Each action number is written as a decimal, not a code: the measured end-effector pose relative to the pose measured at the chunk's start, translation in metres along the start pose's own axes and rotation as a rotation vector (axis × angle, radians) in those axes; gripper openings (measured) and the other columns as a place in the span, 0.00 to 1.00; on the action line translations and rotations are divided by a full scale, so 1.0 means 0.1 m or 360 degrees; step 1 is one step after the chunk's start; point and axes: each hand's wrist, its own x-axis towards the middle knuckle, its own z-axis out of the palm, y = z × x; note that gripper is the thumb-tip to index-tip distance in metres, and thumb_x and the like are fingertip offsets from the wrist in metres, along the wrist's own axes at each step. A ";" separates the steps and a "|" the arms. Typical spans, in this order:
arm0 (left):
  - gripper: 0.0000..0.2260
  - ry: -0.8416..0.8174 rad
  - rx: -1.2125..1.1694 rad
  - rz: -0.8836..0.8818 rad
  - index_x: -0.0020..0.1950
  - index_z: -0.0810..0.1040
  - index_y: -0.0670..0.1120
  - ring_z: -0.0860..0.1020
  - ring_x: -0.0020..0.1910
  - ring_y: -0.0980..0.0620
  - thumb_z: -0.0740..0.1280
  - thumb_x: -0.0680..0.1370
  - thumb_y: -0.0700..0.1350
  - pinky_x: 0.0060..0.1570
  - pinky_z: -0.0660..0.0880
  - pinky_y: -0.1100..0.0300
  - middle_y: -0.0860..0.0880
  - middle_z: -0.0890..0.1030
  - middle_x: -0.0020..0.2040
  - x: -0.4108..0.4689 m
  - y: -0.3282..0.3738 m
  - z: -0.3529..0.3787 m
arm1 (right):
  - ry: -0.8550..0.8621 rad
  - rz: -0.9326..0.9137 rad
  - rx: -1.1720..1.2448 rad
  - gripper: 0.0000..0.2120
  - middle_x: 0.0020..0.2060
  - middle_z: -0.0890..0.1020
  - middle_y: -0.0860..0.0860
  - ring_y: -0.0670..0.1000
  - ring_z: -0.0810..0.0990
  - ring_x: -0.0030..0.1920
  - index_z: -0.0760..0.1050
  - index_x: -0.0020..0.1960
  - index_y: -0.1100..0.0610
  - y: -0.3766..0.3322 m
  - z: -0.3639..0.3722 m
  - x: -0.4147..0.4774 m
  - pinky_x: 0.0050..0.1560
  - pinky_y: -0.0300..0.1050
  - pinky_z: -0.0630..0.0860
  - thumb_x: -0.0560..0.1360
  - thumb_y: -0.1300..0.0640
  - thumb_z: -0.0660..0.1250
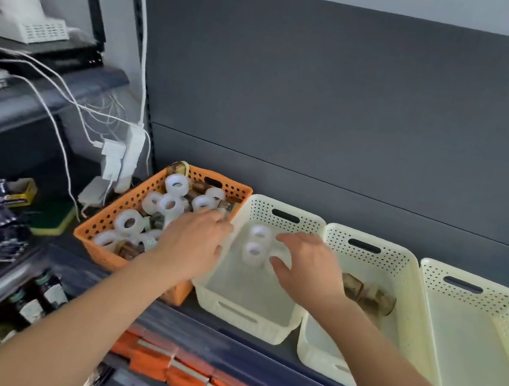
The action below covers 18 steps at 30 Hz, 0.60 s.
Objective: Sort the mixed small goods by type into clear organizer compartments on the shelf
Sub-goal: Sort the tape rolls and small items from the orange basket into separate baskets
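Four baskets point(288, 205), dark shelf point(250, 347), grey panel point(329, 88), possibly chargers point(113, 151)

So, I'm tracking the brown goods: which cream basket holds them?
The middle cream basket: brown goods lie in it. The left one holds white rolls; the right one looks empty.

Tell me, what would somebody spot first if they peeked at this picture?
The bright orange basket at the left end of the shelf jumps out, heaped with white tape rolls. In the middle two bare hands reach in. The left hand is over the orange basket's edge, and the right hand is spread above the first cream basket, which holds two white rolls.
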 end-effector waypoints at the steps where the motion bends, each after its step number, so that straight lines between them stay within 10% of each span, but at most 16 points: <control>1: 0.13 -0.0023 0.0013 -0.0053 0.61 0.77 0.51 0.74 0.55 0.52 0.63 0.77 0.46 0.47 0.76 0.55 0.53 0.76 0.56 -0.07 -0.17 -0.02 | -0.0006 -0.0051 0.0026 0.17 0.55 0.80 0.50 0.53 0.74 0.59 0.74 0.64 0.51 -0.16 0.05 0.07 0.56 0.46 0.72 0.76 0.49 0.64; 9: 0.06 -0.0469 0.0115 -0.0307 0.46 0.75 0.48 0.74 0.51 0.48 0.60 0.75 0.39 0.45 0.76 0.49 0.51 0.75 0.49 -0.47 -1.29 -0.02 | -0.0242 -0.0365 0.0180 0.13 0.50 0.80 0.51 0.53 0.74 0.56 0.79 0.57 0.54 -1.16 0.51 0.50 0.53 0.44 0.72 0.74 0.51 0.66; 14: 0.15 -0.0570 0.0023 -0.0300 0.61 0.77 0.48 0.74 0.56 0.46 0.60 0.76 0.40 0.51 0.75 0.48 0.49 0.76 0.58 -0.52 -1.72 0.12 | -0.0470 -0.0316 0.0128 0.18 0.57 0.77 0.51 0.51 0.71 0.62 0.74 0.64 0.50 -1.52 0.80 0.70 0.60 0.48 0.73 0.75 0.51 0.66; 18: 0.07 -0.0554 0.0110 -0.0183 0.42 0.74 0.47 0.75 0.48 0.45 0.59 0.75 0.36 0.46 0.70 0.53 0.49 0.76 0.45 -0.45 -1.80 0.19 | -0.0603 -0.0267 0.0078 0.18 0.57 0.77 0.51 0.54 0.74 0.59 0.72 0.65 0.49 -1.72 0.97 0.81 0.56 0.52 0.76 0.76 0.50 0.64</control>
